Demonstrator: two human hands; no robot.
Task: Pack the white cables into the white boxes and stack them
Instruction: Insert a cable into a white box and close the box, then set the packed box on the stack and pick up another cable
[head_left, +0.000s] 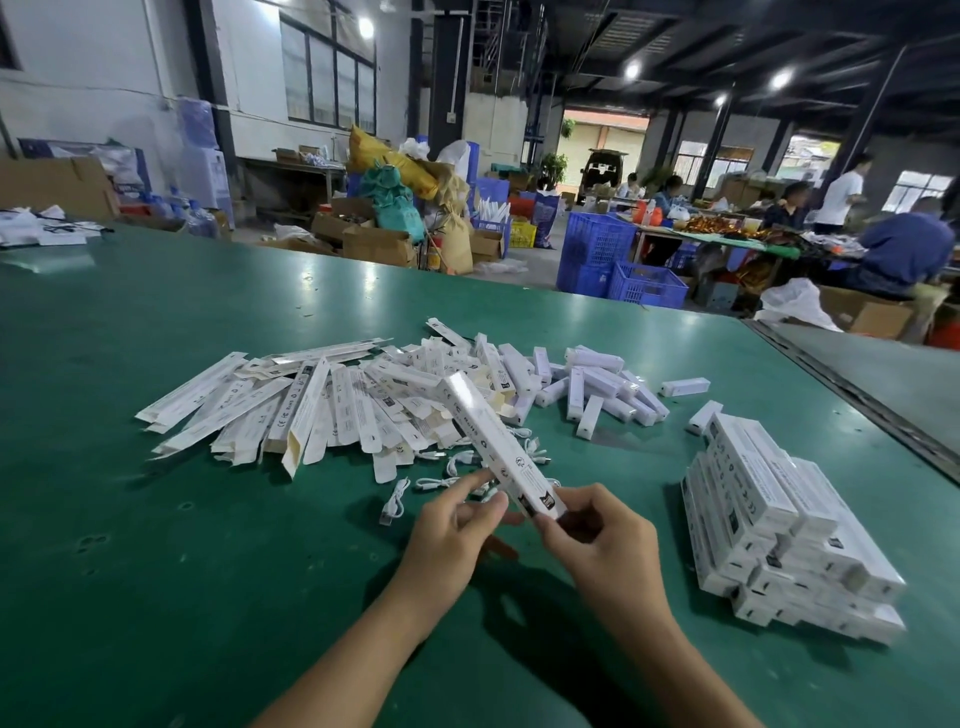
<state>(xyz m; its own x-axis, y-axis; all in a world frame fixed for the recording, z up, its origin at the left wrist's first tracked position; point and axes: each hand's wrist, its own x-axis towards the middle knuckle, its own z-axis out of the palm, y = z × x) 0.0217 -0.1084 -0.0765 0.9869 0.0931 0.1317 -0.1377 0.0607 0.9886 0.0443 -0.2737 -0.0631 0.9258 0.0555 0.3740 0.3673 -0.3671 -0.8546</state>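
Head view: white box (493, 441) held tilted above green surface (208, 519). Right grip (597, 540) curled round its near end. Left grip (447, 530) pinches box side, thumb and forefinger. Judged light, thin card, glossy, easily crushed: hold edges near ends, gently. White cables (431, 483) limp, loose beneath. Packed stack (779, 519) at right.

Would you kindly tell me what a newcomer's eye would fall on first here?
The long white box held up at centre between the left hand and right hand. Behind it, a heap of flat boxes sprawls across the green table; a neat stack of closed boxes sits at right.
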